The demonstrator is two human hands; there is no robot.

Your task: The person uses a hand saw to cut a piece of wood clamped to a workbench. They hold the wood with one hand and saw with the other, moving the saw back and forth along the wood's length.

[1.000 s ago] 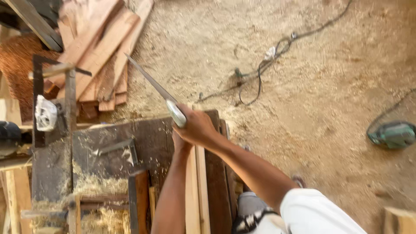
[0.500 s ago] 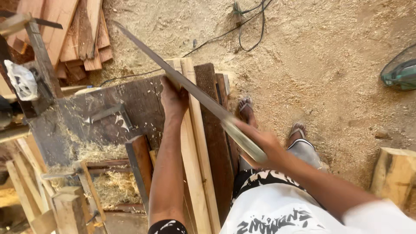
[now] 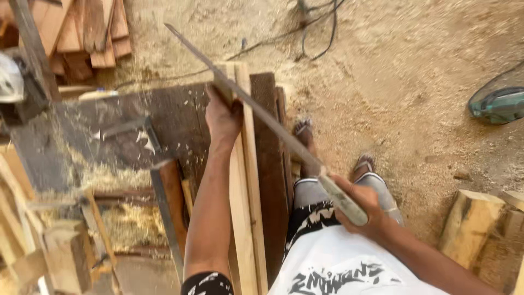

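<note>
Pulled back since half a second ago, the handsaw [image 3: 256,112] now has its handle close to the person's waist, gripped in the closed right hand [image 3: 357,205]. Its blade crosses the pale plank [image 3: 246,180] on the dark workbench [image 3: 136,131]. The left hand [image 3: 222,117] presses flat on that plank just beside the blade; the cut looks shallow, with the plank uncut for most of its width.

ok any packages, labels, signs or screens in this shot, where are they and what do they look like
No packages, signs or screens show.
Printed lettering: on the person's white shirt, bottom centre; bold black graffiti-style letters on white.
Patterned sleeve band: on the left arm at the bottom edge; black with white marks, too small to tell more.
Nothing printed shows on the saw held in the right hand, the plank under the left hand, or the green power tool on the sawdust at right.
</note>
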